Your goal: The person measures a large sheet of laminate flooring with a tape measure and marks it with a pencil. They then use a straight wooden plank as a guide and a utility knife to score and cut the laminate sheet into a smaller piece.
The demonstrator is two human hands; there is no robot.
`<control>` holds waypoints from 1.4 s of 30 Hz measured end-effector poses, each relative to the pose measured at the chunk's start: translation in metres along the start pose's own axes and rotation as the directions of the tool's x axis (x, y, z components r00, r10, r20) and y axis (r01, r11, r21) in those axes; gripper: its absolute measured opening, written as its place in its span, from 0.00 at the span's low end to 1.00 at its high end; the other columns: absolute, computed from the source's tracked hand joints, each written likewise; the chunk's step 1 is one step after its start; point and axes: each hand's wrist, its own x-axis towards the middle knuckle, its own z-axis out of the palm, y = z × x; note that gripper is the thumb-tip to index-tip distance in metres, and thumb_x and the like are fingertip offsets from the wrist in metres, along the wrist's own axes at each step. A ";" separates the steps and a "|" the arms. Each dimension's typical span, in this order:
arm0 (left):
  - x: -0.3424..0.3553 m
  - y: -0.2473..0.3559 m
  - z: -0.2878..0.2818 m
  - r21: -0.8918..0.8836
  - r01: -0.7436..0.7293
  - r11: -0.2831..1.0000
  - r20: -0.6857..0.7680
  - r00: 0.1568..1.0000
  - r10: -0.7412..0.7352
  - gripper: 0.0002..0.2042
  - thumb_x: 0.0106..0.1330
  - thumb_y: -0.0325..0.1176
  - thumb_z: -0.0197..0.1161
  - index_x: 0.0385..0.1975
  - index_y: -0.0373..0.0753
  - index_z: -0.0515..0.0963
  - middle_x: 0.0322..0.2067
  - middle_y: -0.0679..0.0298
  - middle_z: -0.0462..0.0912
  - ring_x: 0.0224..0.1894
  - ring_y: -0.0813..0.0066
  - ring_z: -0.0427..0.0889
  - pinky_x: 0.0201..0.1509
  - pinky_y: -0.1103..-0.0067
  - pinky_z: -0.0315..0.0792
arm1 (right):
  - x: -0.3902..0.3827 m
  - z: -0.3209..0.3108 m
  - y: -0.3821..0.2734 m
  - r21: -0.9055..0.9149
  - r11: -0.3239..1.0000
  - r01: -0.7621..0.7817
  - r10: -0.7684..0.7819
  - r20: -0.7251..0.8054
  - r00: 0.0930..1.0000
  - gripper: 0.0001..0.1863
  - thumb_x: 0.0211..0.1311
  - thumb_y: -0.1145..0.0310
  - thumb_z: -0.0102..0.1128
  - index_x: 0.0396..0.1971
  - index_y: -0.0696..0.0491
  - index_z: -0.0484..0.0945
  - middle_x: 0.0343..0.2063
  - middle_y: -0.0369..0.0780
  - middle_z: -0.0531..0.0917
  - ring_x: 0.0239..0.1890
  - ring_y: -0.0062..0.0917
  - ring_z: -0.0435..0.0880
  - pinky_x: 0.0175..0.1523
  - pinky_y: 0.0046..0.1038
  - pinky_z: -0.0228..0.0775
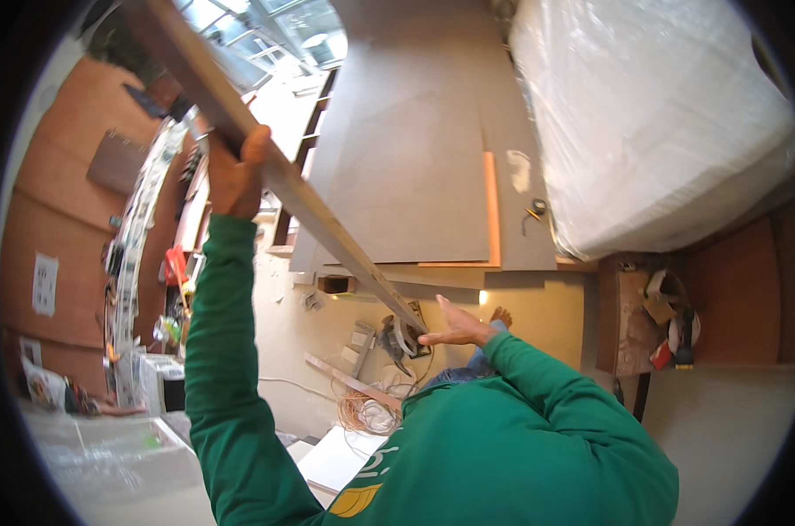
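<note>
A long wooden strip (329, 230) slants from the upper left down to the floor area in front of me. My left hand (236, 182) is closed around its upper part, thumb over the near edge. Close to the strip's lower end, my right hand (460, 326) is open with fingers stretched out. Its fingertips come near the strip; I cannot tell whether they touch. Behind that end sits a power tool (401, 337) that looks like a circular saw, partly hidden.
Large grey-brown sheets (406, 149) lie on a worktable ahead, with a tape measure (538, 207) on top. A plastic-wrapped stack (652, 123) stands right. Coiled cable (362, 412) and wood offcuts (353, 379) lie on the floor near my feet. A cluttered shelf (139, 237) runs along the left.
</note>
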 end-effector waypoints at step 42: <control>-0.089 -0.392 0.429 -0.304 0.759 0.576 0.270 0.649 -0.712 0.32 0.80 0.60 0.51 0.55 0.29 0.77 0.51 0.59 0.84 0.52 0.71 0.80 0.61 0.73 0.73 | 0.225 -0.049 0.043 0.669 0.738 -0.091 0.646 -0.660 0.384 0.23 0.66 0.51 0.73 0.42 0.58 0.80 0.37 0.47 0.88 0.41 0.38 0.89 0.46 0.38 0.79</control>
